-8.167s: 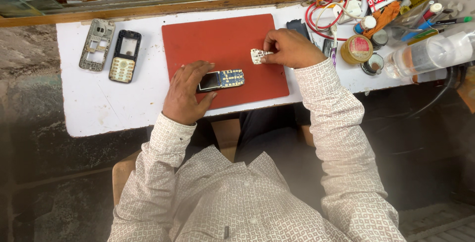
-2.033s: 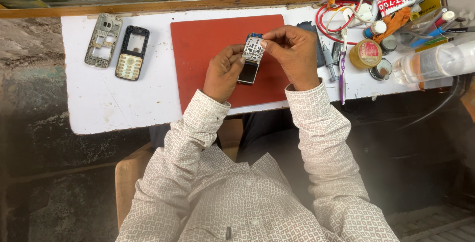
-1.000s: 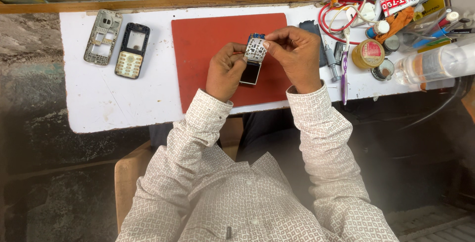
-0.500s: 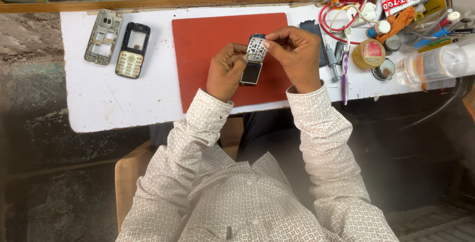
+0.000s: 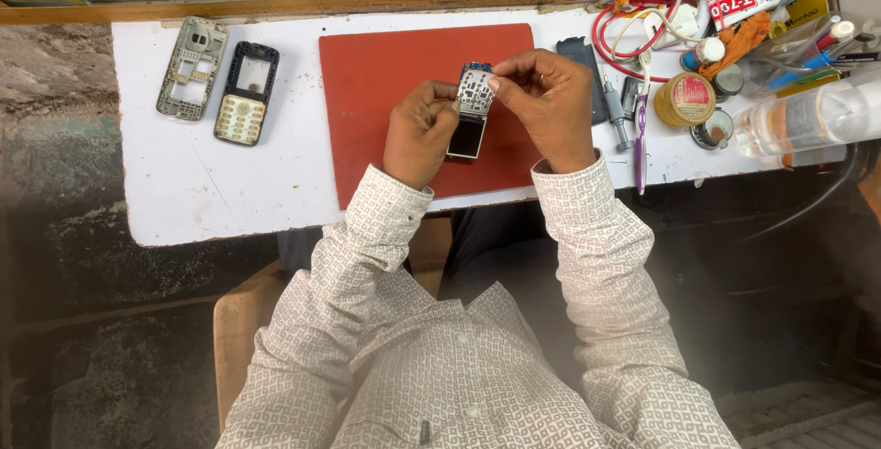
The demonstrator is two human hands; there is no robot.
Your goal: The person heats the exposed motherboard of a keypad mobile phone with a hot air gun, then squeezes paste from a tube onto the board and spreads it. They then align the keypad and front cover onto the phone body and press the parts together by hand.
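Note:
Both my hands hold a small phone circuit board with its dark screen [image 5: 471, 110] above the red work mat [image 5: 385, 82]. My left hand [image 5: 418, 133] grips the board from the left side, near the screen end. My right hand [image 5: 549, 105] pinches the top right of the board, where a white keypad sheet lies against it. The board is lifted off the mat and tilted slightly.
A grey phone frame [image 5: 191, 67] and a black front cover with a keypad [image 5: 246, 92] lie on the white table [image 5: 184, 192] to the left. At the right are a dark back cover [image 5: 582, 53], a red cable [image 5: 624, 41], a purple toothbrush [image 5: 640, 142], a round tin [image 5: 684, 99], a glue tube [image 5: 745, 4] and a clear bottle [image 5: 808, 114].
Earlier the phone lay on the mat under my left hand while my right held a small part; now both hands hold the board raised. In the last second it barely moved.

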